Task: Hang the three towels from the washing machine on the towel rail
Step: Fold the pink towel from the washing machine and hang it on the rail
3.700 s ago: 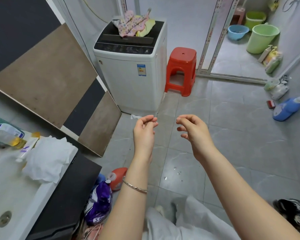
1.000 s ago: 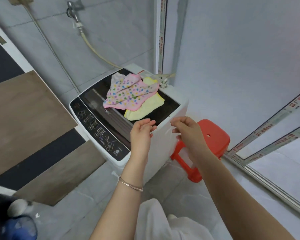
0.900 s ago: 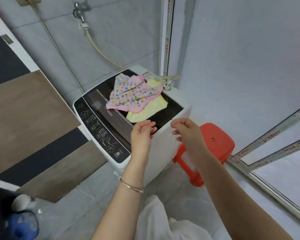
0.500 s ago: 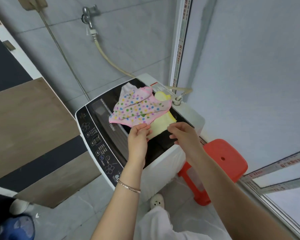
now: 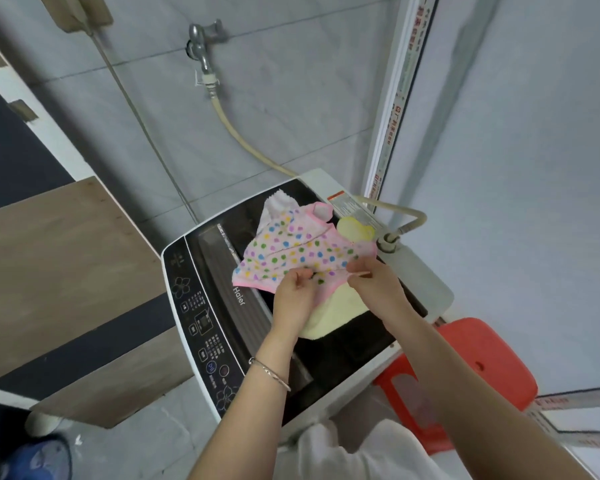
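Glossy black washer lid (image 5: pixel 343 344) — left hand (image 5: pixel 293 299) and right hand (image 5: pixel 378 285) each pinch the near hem of a rumpled, dotted pink towel (image 5: pixel 291 249) lying over a fleecy yellow towel (image 5: pixel 340 306).

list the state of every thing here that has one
polka-dot towel, crumpled, on top of the pile
yellow towel, under it, lying on the lid
white towel, mostly covered, one corner showing
washing machine lid, closed
left hand, pinching the polka-dot towel's near edge
right hand, pinching the same edge
hose, attached to the tap
red stool, upright on the floor
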Motion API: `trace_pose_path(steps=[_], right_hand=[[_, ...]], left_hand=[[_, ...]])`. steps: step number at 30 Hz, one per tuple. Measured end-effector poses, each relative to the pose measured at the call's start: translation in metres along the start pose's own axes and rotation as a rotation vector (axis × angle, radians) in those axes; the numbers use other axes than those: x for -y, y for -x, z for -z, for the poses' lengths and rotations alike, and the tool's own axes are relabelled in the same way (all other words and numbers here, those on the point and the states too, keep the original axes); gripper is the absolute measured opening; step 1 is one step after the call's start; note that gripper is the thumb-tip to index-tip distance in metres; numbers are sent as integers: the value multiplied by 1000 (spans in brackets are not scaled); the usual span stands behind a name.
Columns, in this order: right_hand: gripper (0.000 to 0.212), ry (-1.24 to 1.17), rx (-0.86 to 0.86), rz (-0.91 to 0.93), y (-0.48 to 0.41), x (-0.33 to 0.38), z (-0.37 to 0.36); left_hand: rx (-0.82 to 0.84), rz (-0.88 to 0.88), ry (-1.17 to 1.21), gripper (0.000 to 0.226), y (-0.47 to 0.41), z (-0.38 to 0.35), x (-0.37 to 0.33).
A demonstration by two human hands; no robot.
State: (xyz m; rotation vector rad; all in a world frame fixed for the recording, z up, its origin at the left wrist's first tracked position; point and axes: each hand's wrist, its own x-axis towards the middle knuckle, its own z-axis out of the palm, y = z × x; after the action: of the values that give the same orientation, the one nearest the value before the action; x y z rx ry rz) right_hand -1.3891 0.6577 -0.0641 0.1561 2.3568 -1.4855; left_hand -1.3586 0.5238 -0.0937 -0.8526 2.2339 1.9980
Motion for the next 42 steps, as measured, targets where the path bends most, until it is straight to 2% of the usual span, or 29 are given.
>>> trace_pose_path(steps=[3,6,8,10,12,15,19,23,27,30,31,32,35,38,42], right_hand=[[41,73,47,1,-15,-1,0],[42,150,95,-3,-28,-3,2],[41,202,136,4,-35,-3,3],[41,218,183,12,-42,-2,4],[43,245,237,20,-49,-1,6],[43,395,275,83,-56,2,10],[58,552,278,194,-65,9,16],[51,473,158,263,-76,13,23],[37,418,228,335,-84,25,30],[16,394,309,382,-87,33,33],[11,294,312,375,-86,37,35],[16,168,294,357,-83,42,37],[21,-127,247,326,-81,56,48],[16,-190,278,395,-79,71,58],[11,-196,382,398,-76,83,66]], left_hand=[[51,-44,-235,26,-12,-9,11],[63,-96,-688,43,-18,-15,21],[65,-117,-868,40,-19,-17,23],[40,-129,-901,33,-20,-18,21],[-8,-141,-878,24,-23,-18,16],[-91,-186,-706,6,-23,-15,3],[-236,-230,-327,8,-20,-5,-25],[-411,-218,43,11,-22,10,-57],[-348,-194,296,20,-15,27,-82],[-262,-169,474,19,-9,35,-88],[-268,-171,484,13,-9,37,-86],[-291,-171,460,6,-9,40,-83],[-334,-124,315,29,-9,46,-65],[-320,-39,140,34,-8,46,-44],[-218,29,63,15,-7,35,-20]])
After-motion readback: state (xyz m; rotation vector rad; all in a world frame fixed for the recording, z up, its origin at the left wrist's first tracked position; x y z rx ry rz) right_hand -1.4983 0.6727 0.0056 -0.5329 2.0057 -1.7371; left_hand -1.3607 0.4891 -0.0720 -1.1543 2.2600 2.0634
